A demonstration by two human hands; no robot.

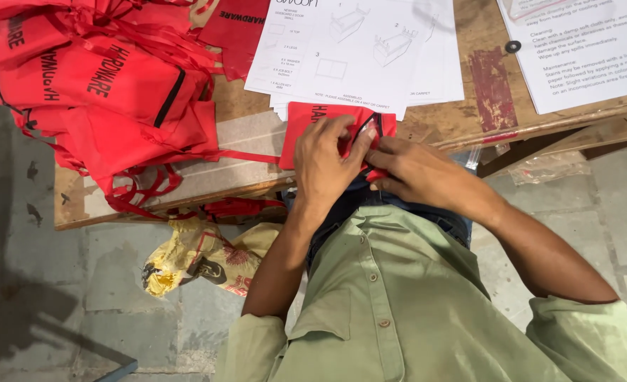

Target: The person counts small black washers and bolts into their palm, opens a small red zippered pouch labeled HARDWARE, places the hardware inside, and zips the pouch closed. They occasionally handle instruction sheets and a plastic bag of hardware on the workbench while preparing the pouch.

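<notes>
A small red fabric pouch [305, 131] with a black zip lies at the near edge of a worn wooden table [469, 113]. My left hand [327, 166] rests on top of the pouch, with its fingers curled at the zip opening. My right hand [419, 173] grips the pouch's right end from the side, its fingers meeting those of the left hand. Both hands cover most of the pouch. My green shirt fills the lower part of the view.
A heap of red pouches with black zips and ribbons [108, 78] covers the table's left. White instruction sheets with line drawings [349, 49] lie behind the hands, another text sheet [582, 49] at right. A small black washer [513, 47] sits nearby. A yellow patterned bag [200, 258] lies on the floor.
</notes>
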